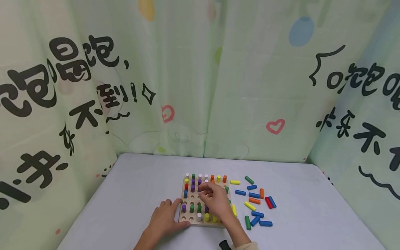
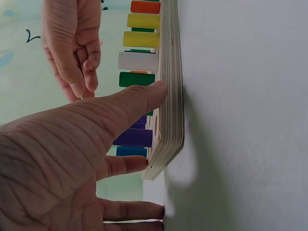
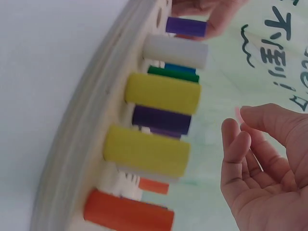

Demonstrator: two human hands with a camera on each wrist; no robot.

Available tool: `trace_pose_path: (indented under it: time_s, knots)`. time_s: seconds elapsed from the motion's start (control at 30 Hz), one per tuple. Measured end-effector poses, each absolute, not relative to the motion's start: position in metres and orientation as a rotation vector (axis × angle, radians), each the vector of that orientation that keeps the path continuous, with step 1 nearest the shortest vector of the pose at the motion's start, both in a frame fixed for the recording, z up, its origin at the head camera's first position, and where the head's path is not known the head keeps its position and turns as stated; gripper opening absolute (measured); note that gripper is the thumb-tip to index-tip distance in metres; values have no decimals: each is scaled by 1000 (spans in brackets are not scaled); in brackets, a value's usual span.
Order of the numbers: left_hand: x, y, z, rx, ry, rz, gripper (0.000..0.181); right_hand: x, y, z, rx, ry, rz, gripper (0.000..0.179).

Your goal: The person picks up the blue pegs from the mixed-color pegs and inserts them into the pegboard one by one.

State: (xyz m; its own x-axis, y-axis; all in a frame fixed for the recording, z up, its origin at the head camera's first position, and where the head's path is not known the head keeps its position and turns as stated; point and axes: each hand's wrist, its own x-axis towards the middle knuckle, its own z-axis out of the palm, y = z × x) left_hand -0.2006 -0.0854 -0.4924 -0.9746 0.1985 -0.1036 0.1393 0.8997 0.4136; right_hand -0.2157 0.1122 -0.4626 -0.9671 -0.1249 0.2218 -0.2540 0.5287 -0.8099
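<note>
A wooden pegboard [image 1: 204, 224] with rows of coloured pegs lies on the table in front of me. My left hand [image 1: 167, 215] rests at its near left corner, thumb along the front edge and fingers at the left side. The left wrist view shows that thumb straight against the layered board edge [image 2: 171, 115], and the lower fingers reaching the tabletop. My right hand [image 1: 215, 199] hovers over the middle of the board, fingertips close to a purple peg [image 1: 199, 189]. Its fingers are loosely bent, with nothing showing between them in the right wrist view [image 3: 269, 163].
Loose pegs lie scattered right of the board, among them a red peg [image 1: 268, 202], a green peg [image 1: 248, 222] and several blue ones such as this blue peg [image 1: 266, 223]. A black object [image 1: 224, 244] sits at the bottom edge. A printed curtain [image 1: 187, 86] surrounds the white table [image 1: 125, 180].
</note>
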Motion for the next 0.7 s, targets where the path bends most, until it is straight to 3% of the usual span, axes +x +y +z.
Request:
trace_pose_path:
  time_s: [0.7]
  knots:
    - [-199,-84,-492,257,2942,624,76,-216,148,-446,108,-2528,1371,17]
